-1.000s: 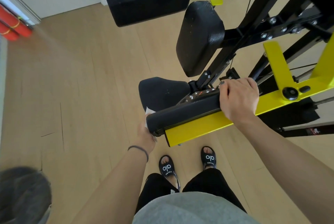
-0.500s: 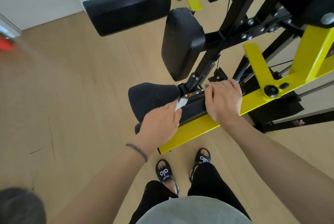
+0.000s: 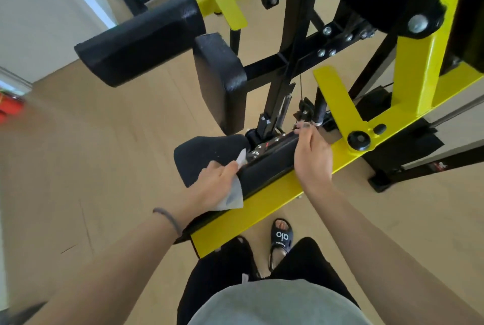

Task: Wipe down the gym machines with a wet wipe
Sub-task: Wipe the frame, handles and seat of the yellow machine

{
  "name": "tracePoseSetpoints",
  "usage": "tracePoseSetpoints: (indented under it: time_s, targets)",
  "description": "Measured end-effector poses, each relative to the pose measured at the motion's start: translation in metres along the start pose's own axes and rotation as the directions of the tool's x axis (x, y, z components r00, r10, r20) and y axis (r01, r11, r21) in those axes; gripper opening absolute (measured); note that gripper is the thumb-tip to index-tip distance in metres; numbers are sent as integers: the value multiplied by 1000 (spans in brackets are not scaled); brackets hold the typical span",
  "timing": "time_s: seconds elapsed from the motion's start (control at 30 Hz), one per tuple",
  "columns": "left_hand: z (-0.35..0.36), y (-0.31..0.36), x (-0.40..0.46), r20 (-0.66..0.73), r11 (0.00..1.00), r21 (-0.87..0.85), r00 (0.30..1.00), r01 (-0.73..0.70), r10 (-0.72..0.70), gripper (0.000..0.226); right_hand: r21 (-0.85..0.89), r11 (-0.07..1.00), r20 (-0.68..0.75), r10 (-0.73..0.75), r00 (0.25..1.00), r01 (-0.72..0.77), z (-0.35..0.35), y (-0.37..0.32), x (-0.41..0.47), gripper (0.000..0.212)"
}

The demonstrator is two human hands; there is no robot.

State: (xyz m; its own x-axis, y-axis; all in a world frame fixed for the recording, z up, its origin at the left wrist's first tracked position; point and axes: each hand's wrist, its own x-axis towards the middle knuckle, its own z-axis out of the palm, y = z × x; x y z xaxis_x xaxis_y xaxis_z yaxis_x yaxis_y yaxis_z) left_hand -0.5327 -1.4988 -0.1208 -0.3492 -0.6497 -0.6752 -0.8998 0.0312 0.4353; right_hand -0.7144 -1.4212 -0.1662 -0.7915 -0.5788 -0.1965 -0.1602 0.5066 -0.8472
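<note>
A black and yellow gym machine fills the upper right, with a yellow arm (image 3: 251,216) reaching toward me and a long black pad (image 3: 267,168) on top of it. My left hand (image 3: 213,184) holds a white wet wipe (image 3: 234,196) against the left side of that pad, near the black seat (image 3: 201,155). My right hand (image 3: 313,158) lies over the far end of the pad with its fingers curled over the top edge, beside the metal adjuster plate.
Two more black pads hang above: a long roller pad (image 3: 138,41) and an upright back pad (image 3: 221,80). Yellow levers (image 3: 337,100) and black frame bars crowd the right. Wooden floor (image 3: 91,154) spreads to the left. My sandalled feet (image 3: 281,239) stand under the yellow arm.
My left hand has slid with the wipe from the near end of the pad up along it toward the seat. My right hand has shifted slightly further up the pad.
</note>
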Motion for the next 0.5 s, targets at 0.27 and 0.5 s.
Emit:
tracePoseSetpoints:
  time_s: [0.27, 0.5]
  targets:
    - [36, 93, 76, 9, 903, -135, 911, -408, 413, 33, -55, 997, -137, -69, 988, 62, 5, 5, 3, 37]
    - [11, 44, 42, 204, 797, -133, 770, -590, 604, 43, 30, 1000, -283, 7, 959, 2, 13, 1, -4, 39]
